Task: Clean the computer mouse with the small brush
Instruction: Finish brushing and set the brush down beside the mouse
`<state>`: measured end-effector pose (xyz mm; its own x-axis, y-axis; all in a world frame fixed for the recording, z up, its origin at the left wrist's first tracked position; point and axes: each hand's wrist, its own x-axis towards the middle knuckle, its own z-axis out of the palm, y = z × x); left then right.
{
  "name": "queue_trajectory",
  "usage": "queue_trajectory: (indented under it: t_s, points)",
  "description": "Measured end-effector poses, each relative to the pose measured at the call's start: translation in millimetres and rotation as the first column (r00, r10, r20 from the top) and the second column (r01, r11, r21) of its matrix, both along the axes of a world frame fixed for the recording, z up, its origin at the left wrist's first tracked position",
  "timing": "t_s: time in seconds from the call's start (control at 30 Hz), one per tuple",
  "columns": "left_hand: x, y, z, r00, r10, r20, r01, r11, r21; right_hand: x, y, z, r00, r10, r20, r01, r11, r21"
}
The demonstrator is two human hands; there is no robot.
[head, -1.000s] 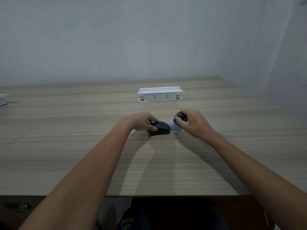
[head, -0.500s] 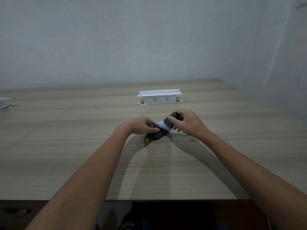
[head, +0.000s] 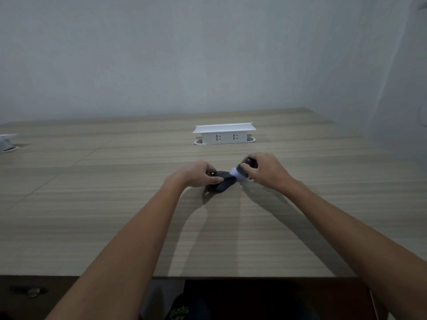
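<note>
A black computer mouse [head: 221,184] lies on the wooden table [head: 115,215], a little past its middle. My left hand [head: 199,174] grips the mouse from its left side, thumb across the top. My right hand [head: 265,170] holds a small brush [head: 240,173] with a dark handle and white bristles. The bristles touch the right end of the mouse. Fingers hide most of the brush handle and the left half of the mouse.
A white socket box [head: 224,133] stands on the table behind the hands. Another white object [head: 8,142] sits at the far left edge. Walls close off the back and right. The table's near edge [head: 208,276] runs below my forearms.
The brush has swept from over the mouse's middle back toward its right end. My left hand has kept its hold on the mouse.
</note>
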<state>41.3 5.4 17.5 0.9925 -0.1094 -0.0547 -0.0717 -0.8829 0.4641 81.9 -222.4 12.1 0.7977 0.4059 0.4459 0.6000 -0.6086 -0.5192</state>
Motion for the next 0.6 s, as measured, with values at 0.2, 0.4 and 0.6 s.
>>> queue_trajectory:
  t_s: [0.2, 0.4, 0.6]
  points:
    - [0.5, 0.2, -1.2, 0.999, 0.031, 0.01, -0.032, 0.999, 0.024, 0.0, -16.8, -12.4, 0.985, 0.016, 0.173, 0.003, 0.994, -0.107]
    - [-3.6, 2.4, -8.3, 0.998, 0.036, 0.046, -0.035, 0.999, -0.024, -16.7, -25.0, -34.2, 0.964, -0.024, 0.264, 0.081, 0.975, -0.209]
    - [-9.2, -0.2, -15.5, 0.991, 0.041, 0.129, -0.033, 0.998, -0.061, -14.8, -32.0, -44.2, 0.941, 0.06, 0.333, 0.076, 0.922, -0.38]
